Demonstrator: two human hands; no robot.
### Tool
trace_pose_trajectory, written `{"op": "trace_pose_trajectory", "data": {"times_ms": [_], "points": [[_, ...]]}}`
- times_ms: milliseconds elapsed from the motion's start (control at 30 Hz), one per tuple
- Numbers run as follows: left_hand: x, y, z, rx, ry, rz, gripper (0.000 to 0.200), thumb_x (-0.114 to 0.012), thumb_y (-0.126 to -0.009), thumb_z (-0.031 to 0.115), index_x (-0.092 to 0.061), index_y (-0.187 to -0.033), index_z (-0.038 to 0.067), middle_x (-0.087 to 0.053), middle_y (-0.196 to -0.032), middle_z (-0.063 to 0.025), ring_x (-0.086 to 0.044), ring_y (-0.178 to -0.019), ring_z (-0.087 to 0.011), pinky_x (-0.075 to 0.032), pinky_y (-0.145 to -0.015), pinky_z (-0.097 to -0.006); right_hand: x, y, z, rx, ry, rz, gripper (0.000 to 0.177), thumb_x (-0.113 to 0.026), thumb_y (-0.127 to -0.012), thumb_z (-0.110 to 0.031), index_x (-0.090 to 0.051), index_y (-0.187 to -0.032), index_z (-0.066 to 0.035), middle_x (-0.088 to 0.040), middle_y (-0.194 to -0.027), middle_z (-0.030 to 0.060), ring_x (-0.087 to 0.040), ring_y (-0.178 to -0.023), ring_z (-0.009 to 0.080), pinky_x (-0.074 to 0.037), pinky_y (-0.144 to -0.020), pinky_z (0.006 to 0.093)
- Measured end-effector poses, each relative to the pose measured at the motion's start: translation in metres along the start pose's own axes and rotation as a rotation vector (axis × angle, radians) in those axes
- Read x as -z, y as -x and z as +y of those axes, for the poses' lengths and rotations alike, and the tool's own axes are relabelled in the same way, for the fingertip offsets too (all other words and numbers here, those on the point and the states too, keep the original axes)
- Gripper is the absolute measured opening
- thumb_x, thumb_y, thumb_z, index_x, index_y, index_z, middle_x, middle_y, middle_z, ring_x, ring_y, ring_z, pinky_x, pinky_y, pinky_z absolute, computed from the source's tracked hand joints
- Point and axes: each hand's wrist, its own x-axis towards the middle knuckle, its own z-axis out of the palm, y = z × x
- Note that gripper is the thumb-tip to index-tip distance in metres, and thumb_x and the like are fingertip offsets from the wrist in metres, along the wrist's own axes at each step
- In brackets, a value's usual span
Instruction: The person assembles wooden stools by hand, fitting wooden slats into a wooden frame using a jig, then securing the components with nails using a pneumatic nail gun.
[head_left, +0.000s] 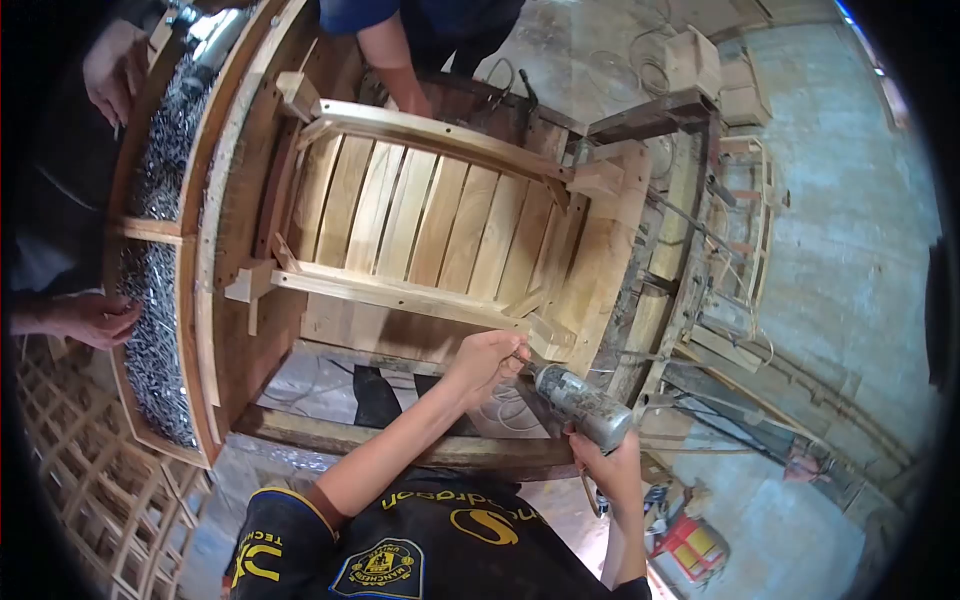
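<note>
My right hand (612,462) grips the rear of a grey metal power drill (585,405), which points up and left. My left hand (488,358) is closed around the drill's front end, pinching at the bit where it meets the near right corner block (550,338) of a slatted wooden chair seat frame (430,225). The frame lies flat on a wooden workbench (600,270). Whether a screw sits under my fingertips is hidden.
A long wooden tray of nails (160,300) runs along the left; another person's two hands (95,318) rest at it. A person in blue (400,70) leans on the frame's far side. Lattice panels (80,470) lie bottom left, another chair frame (745,240) and a red-yellow tool (690,545) to the right.
</note>
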Motion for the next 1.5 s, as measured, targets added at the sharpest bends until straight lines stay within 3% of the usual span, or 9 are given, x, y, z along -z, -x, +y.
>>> {"op": "trace_pose_trajectory", "data": {"times_ms": [167,200,367,500,633,800,1133,1333,1500], "points": [[-0.013,-0.022,-0.014,-0.148,0.188,-0.013,0.026,-0.048,-0.1,0.01,-0.055,-0.12,-0.005,-0.062,-0.089,-0.0063,-0.052,-0.066,-0.01,-0.046,-0.062,-0.0213,0.014,-0.03,-0.03,-0.005,-0.031,0.017,0.022,-0.069,-0.085,-0.011,-0.064,-0.101,0.004,-0.065,-0.085,0.0061,-0.054,-0.062,0.0077,-0.043,-0.053,0.0229],[-0.02,-0.022,-0.013,-0.183,0.172,0.026,0.027,-0.048,-0.1,0.01,-0.055,-0.121,-0.005,-0.062,-0.09,-0.0067,-0.052,-0.066,-0.01,-0.046,-0.063,-0.0215,0.024,-0.037,-0.03,-0.04,0.034,-0.022,0.037,-0.07,-0.082,-0.013,-0.057,-0.111,0.004,-0.066,-0.088,0.0109,-0.056,-0.057,0.0127,-0.046,-0.05,0.0259],[-0.062,-0.034,-0.014,-0.261,0.359,0.219,0.027,-0.049,-0.101,0.014,-0.055,-0.122,-0.001,-0.061,-0.093,-0.0068,-0.05,-0.07,-0.0094,-0.044,-0.065,-0.0239,0.038,-0.058,-0.055,-0.079,0.014,0.147,0.049,-0.069,-0.083,-0.006,-0.047,-0.126,0.003,-0.065,-0.093,0.0123,-0.058,-0.065,0.0144,-0.048,-0.054,0.0281],[-0.081,-0.058,-0.004,-0.259,0.714,0.24,0.021,-0.052,-0.1,0.011,-0.058,-0.117,-0.001,-0.061,-0.093,-0.007,-0.049,-0.07,-0.0092,-0.042,-0.064,-0.023,0.04,-0.094,-0.068,0.349,0.739,0.413,0.077,-0.074,-0.079,-0.009,-0.032,-0.142,-0.002,-0.064,-0.103,0.0165,-0.064,-0.088,0.0291,-0.053,-0.076,0.037],[-0.08,-0.081,0.005,-0.134,0.941,0.256,0.017,-0.052,-0.1,0.013,-0.059,-0.107,-0.001,-0.063,-0.095,-0.0096,-0.048,-0.066,-0.0103,-0.041,-0.058,-0.0227,0.011,-0.133,-0.109,0.51,1.085,0.331,0.089,-0.078,-0.075,-0.012,-0.026,-0.147,-0.004,-0.064,-0.109,0.024,-0.064,-0.102,0.0366,-0.049,-0.089,0.0402],[-0.062,-0.105,-0.002,-0.116,1.103,0.22,0.015,-0.047,-0.102,0.012,-0.056,-0.101,-0.001,-0.063,-0.098,-0.0123,-0.048,-0.065,-0.0114,-0.04,-0.055,-0.0239,-0.007,-0.179,-0.138,0.477,1.185,0.048,0.095,-0.078,-0.072,-0.013,-0.021,-0.147,-0.006,-0.065,-0.098,0.0287,-0.065,-0.09,0.0459,-0.053,-0.075,0.0437],[-0.062,-0.103,0.01,0.03,1.311,0.454,0.017,-0.044,-0.103,0.014,-0.048,-0.104,-0.003,-0.062,-0.094,-0.0169,-0.049,-0.064,-0.016,-0.038,-0.051,-0.0268,-0.029,-0.237,-0.166,0.355,1.422,-0.226,0.092,-0.077,-0.071,-0.016,-0.024,-0.144,-0.001,-0.065,-0.081,0.0255,-0.065,-0.073,0.0416,-0.051,-0.068,0.0443],[-0.056,-0.111,0.008,0.077,1.34,0.354,0.022,-0.04,-0.105,0.02,-0.047,-0.103,-0.001,-0.062,-0.094,-0.0176,-0.046,-0.061,-0.0157,-0.037,-0.049,-0.0273,-0.032,-0.245,-0.171,0.343,1.392,-0.257,0.091,-0.077,-0.07,-0.017,-0.025,-0.143,0.0,-0.065,-0.083,0.0265,-0.065,-0.076,0.0441,-0.051,-0.07,0.0458],[-0.057,-0.109,0.012,0.067,1.179,0.315,0.026,-0.04,-0.105,0.028,-0.048,-0.097,0.005,-0.057,-0.076,-0.0076,-0.04,-0.052,-0.0133,-0.032,-0.046,-0.0262,-0.022,-0.247,-0.158,0.393,1.353,-0.229,0.091,-0.077,-0.07,-0.018,-0.025,-0.142,0.002,-0.065,-0.088,0.0279,-0.065,-0.082,0.0449,-0.051,-0.074,0.046]]}}
